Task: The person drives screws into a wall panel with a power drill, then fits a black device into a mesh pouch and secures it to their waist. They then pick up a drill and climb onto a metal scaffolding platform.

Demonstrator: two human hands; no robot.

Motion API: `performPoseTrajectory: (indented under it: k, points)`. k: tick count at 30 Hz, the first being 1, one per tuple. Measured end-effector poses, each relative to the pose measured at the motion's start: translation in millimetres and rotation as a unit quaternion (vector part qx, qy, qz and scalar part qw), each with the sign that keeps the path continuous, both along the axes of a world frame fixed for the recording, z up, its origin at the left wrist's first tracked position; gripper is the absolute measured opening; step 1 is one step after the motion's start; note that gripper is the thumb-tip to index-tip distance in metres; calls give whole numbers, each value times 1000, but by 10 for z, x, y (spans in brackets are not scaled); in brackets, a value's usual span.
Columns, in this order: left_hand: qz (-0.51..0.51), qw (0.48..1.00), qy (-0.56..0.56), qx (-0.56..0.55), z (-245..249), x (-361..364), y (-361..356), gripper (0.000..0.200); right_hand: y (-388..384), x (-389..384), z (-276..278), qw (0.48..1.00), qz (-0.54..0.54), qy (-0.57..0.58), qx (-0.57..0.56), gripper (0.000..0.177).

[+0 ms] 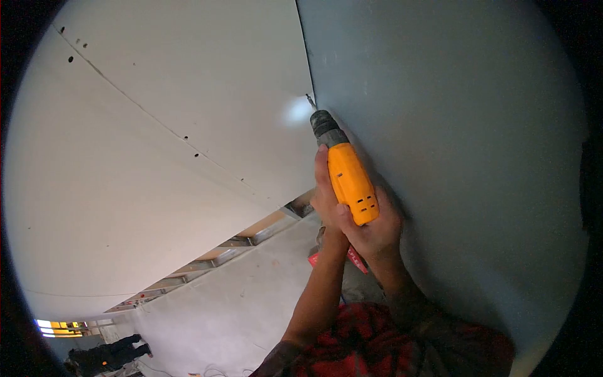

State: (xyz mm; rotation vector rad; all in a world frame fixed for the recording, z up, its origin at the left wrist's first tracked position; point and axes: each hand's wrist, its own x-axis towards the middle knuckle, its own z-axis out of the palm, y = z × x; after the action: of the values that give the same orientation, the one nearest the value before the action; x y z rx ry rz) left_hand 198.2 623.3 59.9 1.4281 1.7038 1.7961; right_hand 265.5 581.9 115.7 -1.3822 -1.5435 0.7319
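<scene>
A yellow and black power drill (353, 182) points up and slightly left, its bit (311, 102) at the white panel near the seam with the grey-blue surface. Its lamp throws a bright spot on the white panel (188, 94). My left hand (323, 195) is closed round the front part of the drill, with a finger along its side. Behind the drill body, my right hand (377, 229) wraps round the rear end and grip. The drill's grip is hidden by my hands. A red object (358, 259) shows partly beneath my wrists.
The grey-blue surface (477, 157) stands close on the right. An open strip with metal framing (220, 254) runs along the white panel's lower edge. At the bottom left is another person in dark clothing (107, 358), near a bright window (59, 328). Cables lie at the bottom.
</scene>
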Motion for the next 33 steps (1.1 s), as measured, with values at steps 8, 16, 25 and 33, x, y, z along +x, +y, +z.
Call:
performPoseTrajectory:
  k: [8,16,25,33]
  points:
    - [-27,991,-127,30,-76,41,181,62,65,17,-25,999,5,-25,46,56]
    - [-60,985,-153,45,-152,34,230,64,113,12,54,997,8,-55,54,60]
    - [-35,993,-106,39,-224,48,261,66,83,19,36,999,1,-32,-12,60]
    - [-186,915,-316,169,-190,55,262,58,-389,260,-1326,986,-18,140,93,53]
